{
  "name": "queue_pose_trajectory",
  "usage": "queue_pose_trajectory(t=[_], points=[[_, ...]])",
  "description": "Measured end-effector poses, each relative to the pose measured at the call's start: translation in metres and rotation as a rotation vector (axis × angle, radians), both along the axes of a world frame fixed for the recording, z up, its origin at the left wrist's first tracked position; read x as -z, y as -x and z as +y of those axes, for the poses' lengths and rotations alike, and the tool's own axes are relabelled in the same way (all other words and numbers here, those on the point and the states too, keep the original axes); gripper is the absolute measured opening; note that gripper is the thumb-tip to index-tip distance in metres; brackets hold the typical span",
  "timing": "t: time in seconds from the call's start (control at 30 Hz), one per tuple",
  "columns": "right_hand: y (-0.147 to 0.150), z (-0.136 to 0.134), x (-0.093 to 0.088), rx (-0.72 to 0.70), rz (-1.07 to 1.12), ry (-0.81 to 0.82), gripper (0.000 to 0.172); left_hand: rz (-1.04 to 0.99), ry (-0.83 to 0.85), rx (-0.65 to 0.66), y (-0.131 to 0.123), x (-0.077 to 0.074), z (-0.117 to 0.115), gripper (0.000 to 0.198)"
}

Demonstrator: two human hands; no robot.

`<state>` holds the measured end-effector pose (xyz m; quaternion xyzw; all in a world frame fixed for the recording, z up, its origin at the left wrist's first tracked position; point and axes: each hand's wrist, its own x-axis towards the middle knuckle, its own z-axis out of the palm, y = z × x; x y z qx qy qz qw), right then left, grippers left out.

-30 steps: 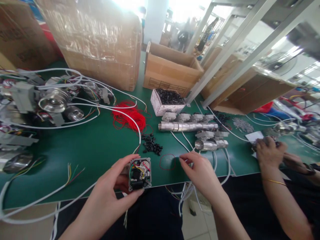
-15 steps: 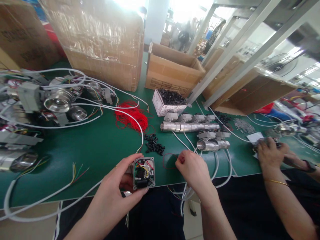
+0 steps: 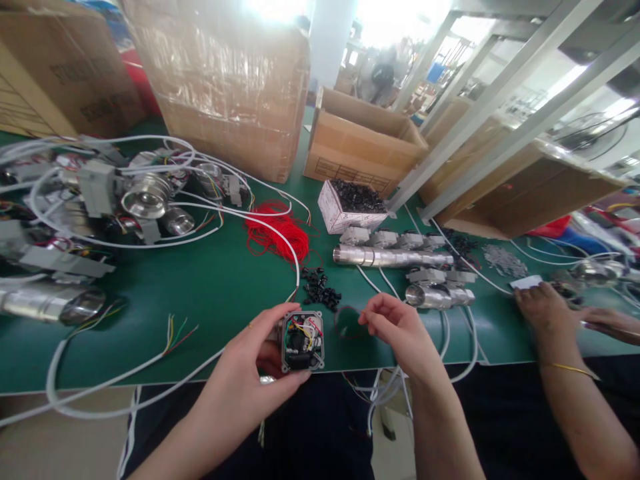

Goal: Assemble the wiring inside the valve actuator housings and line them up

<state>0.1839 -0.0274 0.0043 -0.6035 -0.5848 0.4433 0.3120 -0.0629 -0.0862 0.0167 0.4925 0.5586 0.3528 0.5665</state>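
My left hand (image 3: 250,357) grips a small grey square housing (image 3: 303,341) by its sides, its open face turned up with coloured wires and black parts inside. To the right, my right hand (image 3: 395,327) is closed in a pinch on a thin red wire (image 3: 340,333), which curves in a loop toward the housing. Small black pieces (image 3: 320,288) lie loose on the green table (image 3: 210,293) just beyond the housing. Behind them is a tangled bundle of red wire (image 3: 277,233).
Metal valve assemblies (image 3: 147,197) with white cables crowd the left. Joined metal fittings (image 3: 393,257) lie right of centre. A small box of black pieces (image 3: 353,205) stands before an open carton (image 3: 365,150). A co-worker's hands (image 3: 550,310) are at the right.
The view has turned slightly left, shifting the scene rightward. My right hand has turned and its fingers show more. The left hand still grips the housing. The co-worker's hands have moved farther apart.
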Motion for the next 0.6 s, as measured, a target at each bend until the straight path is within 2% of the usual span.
queue_pose_trajectory(t=[0.13, 0.27, 0.47, 0.6], points=[[0.005, -0.003, -0.016, -0.035, 0.065, -0.016, 0.012, -0.03, 0.006, 0.023, 0.003, -0.003, 0.0, 0.071], [0.009, -0.006, -0.036, -0.082, 0.062, -0.042, 0.01, -0.074, 0.026, 0.031, 0.003, -0.007, -0.001, 0.065], [0.018, -0.018, -0.068, -0.186, 0.004, -0.139, 0.013, -0.19, 0.048, -0.121, -0.002, -0.011, -0.001, 0.053], [0.03, -0.03, -0.089, -0.292, 0.022, -0.17, 0.012, -0.196, 0.079, -0.144, -0.002, -0.009, -0.002, 0.051]])
